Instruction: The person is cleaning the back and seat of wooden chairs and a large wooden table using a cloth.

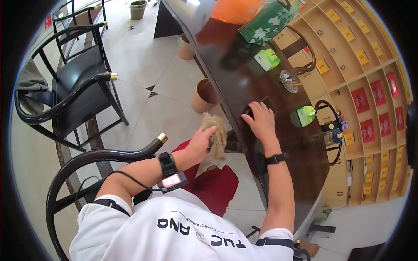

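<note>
My left hand (200, 143) grips a crumpled tan cloth (218, 138), which hangs over the floor beside the desk edge. My right hand (260, 120) rests with spread fingers at the near corner of a dark smartphone (269, 105), lying on the dark wooden desk (235, 78). Whether the fingers hold the phone cannot be told. Farther along the desk are two green-and-white tissue packs (267, 60) (306, 116), a glass ashtray (288, 81), a green patterned bag (267, 24) and an orange bag (233, 11).
Black armchairs (81, 70) stand at the left, one armrest (143, 151) close to my left arm. A waste bin (205, 98) stands below the desk edge. A glass jar with a blue lid (329, 137) is on the desk's far side. Wooden shelves (352, 81) lie beyond.
</note>
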`<move>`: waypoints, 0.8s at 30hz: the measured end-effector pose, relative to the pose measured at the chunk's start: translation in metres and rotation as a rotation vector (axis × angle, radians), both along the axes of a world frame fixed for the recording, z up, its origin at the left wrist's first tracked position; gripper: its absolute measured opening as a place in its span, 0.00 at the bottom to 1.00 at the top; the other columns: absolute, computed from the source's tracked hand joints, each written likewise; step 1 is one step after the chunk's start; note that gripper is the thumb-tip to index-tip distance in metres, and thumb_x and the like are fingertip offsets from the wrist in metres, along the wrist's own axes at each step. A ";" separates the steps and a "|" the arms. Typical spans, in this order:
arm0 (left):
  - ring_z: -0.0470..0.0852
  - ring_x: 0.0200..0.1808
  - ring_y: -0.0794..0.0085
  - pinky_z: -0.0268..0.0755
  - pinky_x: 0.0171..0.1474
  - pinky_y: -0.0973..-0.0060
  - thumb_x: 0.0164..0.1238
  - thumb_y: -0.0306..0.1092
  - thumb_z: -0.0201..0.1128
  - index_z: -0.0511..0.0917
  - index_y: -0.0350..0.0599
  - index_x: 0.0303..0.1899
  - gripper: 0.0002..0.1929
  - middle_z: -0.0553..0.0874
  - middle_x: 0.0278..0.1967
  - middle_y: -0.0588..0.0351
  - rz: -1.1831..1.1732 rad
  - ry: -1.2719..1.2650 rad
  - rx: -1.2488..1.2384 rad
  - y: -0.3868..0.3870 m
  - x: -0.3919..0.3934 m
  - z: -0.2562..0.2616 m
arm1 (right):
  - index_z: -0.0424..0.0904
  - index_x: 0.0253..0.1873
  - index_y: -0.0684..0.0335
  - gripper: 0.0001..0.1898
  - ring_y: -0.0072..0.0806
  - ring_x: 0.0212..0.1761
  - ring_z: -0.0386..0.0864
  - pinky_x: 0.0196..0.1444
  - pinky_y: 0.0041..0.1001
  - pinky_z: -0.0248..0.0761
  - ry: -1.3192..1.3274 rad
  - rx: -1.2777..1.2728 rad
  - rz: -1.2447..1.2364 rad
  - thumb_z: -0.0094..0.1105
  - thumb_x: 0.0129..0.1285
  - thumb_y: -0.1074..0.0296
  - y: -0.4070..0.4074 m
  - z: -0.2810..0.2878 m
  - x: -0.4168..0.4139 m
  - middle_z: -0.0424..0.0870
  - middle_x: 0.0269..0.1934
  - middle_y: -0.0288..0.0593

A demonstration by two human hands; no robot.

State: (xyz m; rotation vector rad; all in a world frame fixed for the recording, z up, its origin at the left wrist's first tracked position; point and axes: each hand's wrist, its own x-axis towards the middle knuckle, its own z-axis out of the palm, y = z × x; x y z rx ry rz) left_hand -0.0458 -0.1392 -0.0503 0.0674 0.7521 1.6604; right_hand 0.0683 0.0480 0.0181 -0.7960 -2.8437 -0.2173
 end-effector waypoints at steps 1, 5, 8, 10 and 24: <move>0.81 0.41 0.69 0.75 0.42 0.68 0.69 0.43 0.52 0.71 0.48 0.51 0.15 0.81 0.42 0.58 -0.012 0.001 -0.047 0.001 0.007 0.012 | 0.73 0.57 0.58 0.26 0.43 0.66 0.61 0.63 0.50 0.52 -0.011 -0.001 0.004 0.56 0.59 0.47 0.001 -0.001 0.015 0.72 0.60 0.38; 0.78 0.49 0.69 0.68 0.54 0.72 0.72 0.46 0.48 0.65 0.46 0.59 0.21 0.79 0.48 0.57 -0.140 -0.013 0.156 0.038 0.039 -0.038 | 0.70 0.59 0.60 0.27 0.47 0.66 0.61 0.65 0.49 0.51 0.041 0.135 -0.112 0.57 0.59 0.50 -0.016 0.000 0.064 0.69 0.61 0.46; 0.64 0.63 0.66 0.54 0.65 0.72 0.72 0.47 0.48 0.55 0.42 0.66 0.28 0.69 0.59 0.51 0.034 0.266 0.127 0.038 0.063 0.000 | 0.69 0.60 0.63 0.29 0.50 0.67 0.60 0.66 0.49 0.51 0.114 0.132 -0.046 0.61 0.57 0.53 -0.045 0.001 0.088 0.67 0.62 0.52; 0.60 0.66 0.62 0.49 0.68 0.71 0.72 0.47 0.47 0.49 0.37 0.67 0.31 0.63 0.62 0.47 0.062 0.367 0.152 0.044 0.067 -0.011 | 0.68 0.61 0.64 0.30 0.51 0.67 0.58 0.66 0.49 0.52 0.143 0.078 0.059 0.63 0.55 0.55 -0.069 0.004 0.088 0.65 0.63 0.55; 0.54 0.64 0.37 0.48 0.68 0.59 0.66 0.41 0.52 0.49 0.29 0.66 0.35 0.54 0.62 0.25 0.602 1.348 -0.192 0.189 -0.235 -0.018 | 0.74 0.53 0.66 0.25 0.59 0.67 0.57 0.64 0.52 0.51 -0.108 -0.274 0.159 0.67 0.52 0.59 -0.115 0.008 0.070 0.57 0.66 0.63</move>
